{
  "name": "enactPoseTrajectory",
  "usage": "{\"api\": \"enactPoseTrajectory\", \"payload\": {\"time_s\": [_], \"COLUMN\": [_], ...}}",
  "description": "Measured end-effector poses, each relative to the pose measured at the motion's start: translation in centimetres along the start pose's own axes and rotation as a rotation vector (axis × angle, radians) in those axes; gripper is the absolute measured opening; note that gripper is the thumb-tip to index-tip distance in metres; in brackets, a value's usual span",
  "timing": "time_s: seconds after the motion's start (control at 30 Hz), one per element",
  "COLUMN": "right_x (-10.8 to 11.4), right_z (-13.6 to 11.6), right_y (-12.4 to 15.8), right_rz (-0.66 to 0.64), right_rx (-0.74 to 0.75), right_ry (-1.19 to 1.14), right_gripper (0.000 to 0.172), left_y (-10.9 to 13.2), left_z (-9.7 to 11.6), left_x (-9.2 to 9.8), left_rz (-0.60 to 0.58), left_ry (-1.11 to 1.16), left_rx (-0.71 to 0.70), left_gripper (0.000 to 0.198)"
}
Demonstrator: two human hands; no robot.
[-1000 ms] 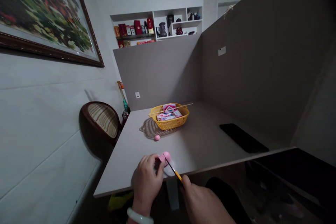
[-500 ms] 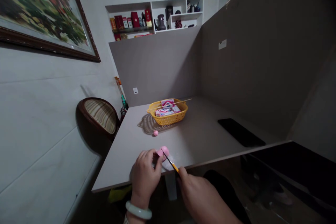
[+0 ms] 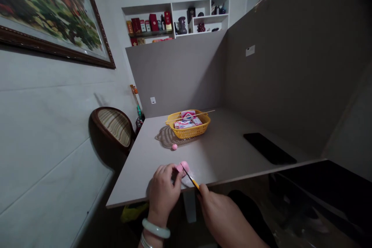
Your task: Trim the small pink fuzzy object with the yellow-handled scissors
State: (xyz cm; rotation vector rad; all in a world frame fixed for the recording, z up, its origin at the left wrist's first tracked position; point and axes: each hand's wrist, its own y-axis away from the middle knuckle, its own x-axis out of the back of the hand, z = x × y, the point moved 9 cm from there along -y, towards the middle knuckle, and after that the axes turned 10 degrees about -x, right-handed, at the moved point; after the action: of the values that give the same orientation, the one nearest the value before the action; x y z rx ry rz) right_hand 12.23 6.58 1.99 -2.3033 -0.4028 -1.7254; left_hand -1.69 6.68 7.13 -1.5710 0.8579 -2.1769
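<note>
My left hand pinches a soft pink lump, which looks like modelling clay, between thumb and fingertips near the table's front edge. In my right hand is a slim tool with a yellow handle and a thin dark end; its tip touches the lump. A patch of clear, shiny film seems to lie under the lump, partly covered by the tool. Farther back on the table sits a small pink ball, apart from both hands.
A yellow plastic basket holds several pink-and-white packets, with a thin stick across its top. To the right lies a flat black object on the table. Grey panels rise behind and right; a chair stands left.
The whole view has shifted slightly to the right. Both hands keep their hold, and the tool's tip stays against the pink lump with little visible difference.
</note>
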Motion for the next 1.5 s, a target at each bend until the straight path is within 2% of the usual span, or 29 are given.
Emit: {"api": "enactPoseTrajectory", "payload": {"time_s": [0.13,0.3,0.37,0.57,0.83,1.0,1.07,1.3,1.5], "right_x": [1.4,-0.5,-0.6,2.0,-0.4,2.0,2.3,-0.6,1.9], "right_z": [-1.2,-0.1,0.3,-1.1,0.6,-1.1,-1.4,0.4,-1.5], "right_y": [-1.5,-0.2,0.2,-1.4,0.7,-1.1,-1.5,0.8,-1.1], "right_rz": [0.037,0.005,0.001,0.017,-0.046,0.018,0.017,-0.048,0.025], "right_rx": [0.009,-0.004,-0.017,-0.018,-0.038,-0.017,-0.019,-0.040,0.014], "right_ry": [-0.005,-0.004,0.001,0.001,-0.013,-0.018,-0.012,-0.020,0.006], "right_gripper": [0.026,0.028,0.027,0.025,0.025,0.023,0.023,0.026,0.027], "left_y": [0.1,0.1,0.1,0.0,0.0,0.0,0.0,0.1,0.0], "left_z": [-0.4,-0.5,-0.4,-0.2,0.1,-0.1,-0.2,-0.1,-0.1], "left_x": [0.1,0.0,0.0,0.1,0.4,0.2,0.3,0.2,0.2], "left_rz": [0.024,0.008,0.005,0.024,0.036,0.027,0.036,0.012,0.021], "left_ry": [-0.008,0.003,-0.004,-0.019,-0.027,-0.028,-0.030,-0.015,-0.023], "left_rx": [0.004,0.008,0.008,-0.015,-0.026,-0.015,-0.012,-0.011,-0.030], "left_gripper": [0.018,0.020,0.020,0.019,0.018,0.019,0.018,0.019,0.018]}}
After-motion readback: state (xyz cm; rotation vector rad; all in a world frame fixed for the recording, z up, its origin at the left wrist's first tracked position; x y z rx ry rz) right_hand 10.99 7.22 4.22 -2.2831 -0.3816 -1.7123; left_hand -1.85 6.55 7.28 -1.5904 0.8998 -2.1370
